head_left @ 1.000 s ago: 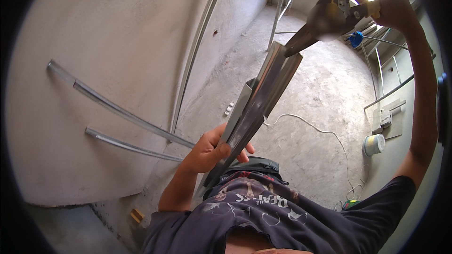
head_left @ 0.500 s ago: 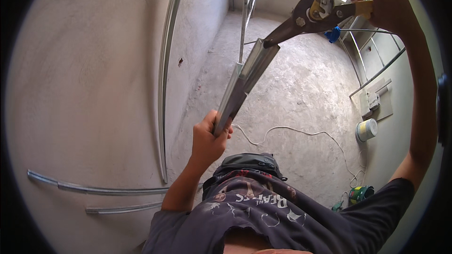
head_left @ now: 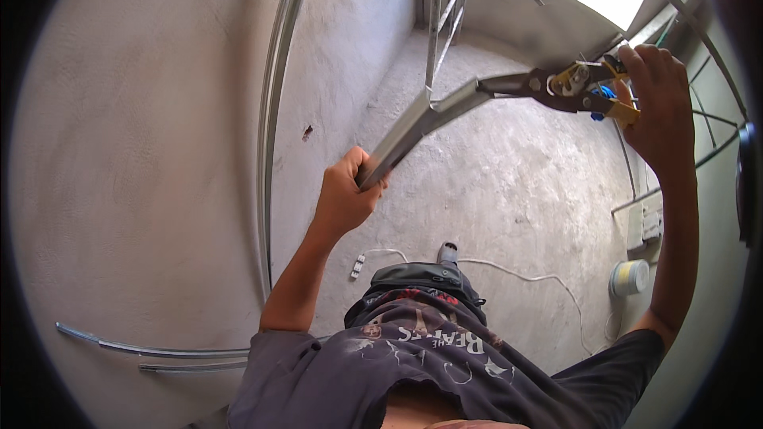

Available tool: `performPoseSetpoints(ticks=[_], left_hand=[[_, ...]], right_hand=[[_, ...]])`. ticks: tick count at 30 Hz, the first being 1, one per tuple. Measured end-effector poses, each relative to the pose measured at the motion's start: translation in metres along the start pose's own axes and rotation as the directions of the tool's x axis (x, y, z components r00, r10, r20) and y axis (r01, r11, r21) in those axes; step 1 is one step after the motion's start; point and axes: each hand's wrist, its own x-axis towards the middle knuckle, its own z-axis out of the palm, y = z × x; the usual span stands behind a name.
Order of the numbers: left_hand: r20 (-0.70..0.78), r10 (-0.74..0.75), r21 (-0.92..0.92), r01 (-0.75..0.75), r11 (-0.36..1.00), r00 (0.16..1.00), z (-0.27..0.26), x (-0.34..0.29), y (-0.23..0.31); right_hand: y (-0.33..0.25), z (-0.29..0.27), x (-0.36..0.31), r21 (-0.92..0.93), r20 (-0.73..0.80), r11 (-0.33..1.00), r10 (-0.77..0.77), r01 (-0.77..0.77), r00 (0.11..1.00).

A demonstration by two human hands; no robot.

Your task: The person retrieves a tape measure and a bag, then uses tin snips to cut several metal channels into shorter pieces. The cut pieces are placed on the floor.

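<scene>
My left hand (head_left: 347, 195) is closed round the lower end of a short grey metal channel (head_left: 401, 137), held tilted up to the right. Partway along, the channel is kinked at a cut, and its far piece leans over to the right. The jaws of a pair of tin snips (head_left: 560, 89) grip the tip of that far piece. My right hand (head_left: 658, 103) is wrapped round the yellow handles of the snips, out to the right at about the same height.
Metal profiles (head_left: 280, 111) stand along the left wall, with others (head_left: 159, 349) lower left. A ladder (head_left: 445, 8) stands ahead. On the concrete floor lie a white cable (head_left: 517, 272) and a power strip (head_left: 358, 266). A white bucket (head_left: 629, 278) sits by the right wall.
The channel's far piece has bent over to the right at the cut. My right hand and the snips have swung downward. My left hand keeps its grip.
</scene>
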Motion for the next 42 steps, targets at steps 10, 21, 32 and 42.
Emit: performPoseSetpoints(ticks=[10,21,32,42], left_hand=[[0.364,-0.126,-0.440,0.289,0.850,0.923,0.102,0.148,0.013],[0.355,-0.132,-0.672,0.351,0.652,0.925,0.159,0.292,-0.033],[0.287,-0.119,-0.639,0.282,0.716,0.951,0.124,0.466,-0.074],[0.253,-0.135,-0.590,0.263,0.763,0.958,0.152,0.513,-0.040]], right_hand=[[0.184,0.246,0.077,0.365,-0.094,0.922,-0.104,0.132,0.990],[0.236,0.428,0.226,0.379,-0.232,0.841,-0.318,0.387,0.919],[0.271,0.532,0.350,0.217,-0.257,0.882,-0.362,0.418,0.896],[0.333,0.582,0.391,0.184,-0.361,0.858,-0.394,0.479,0.845]])
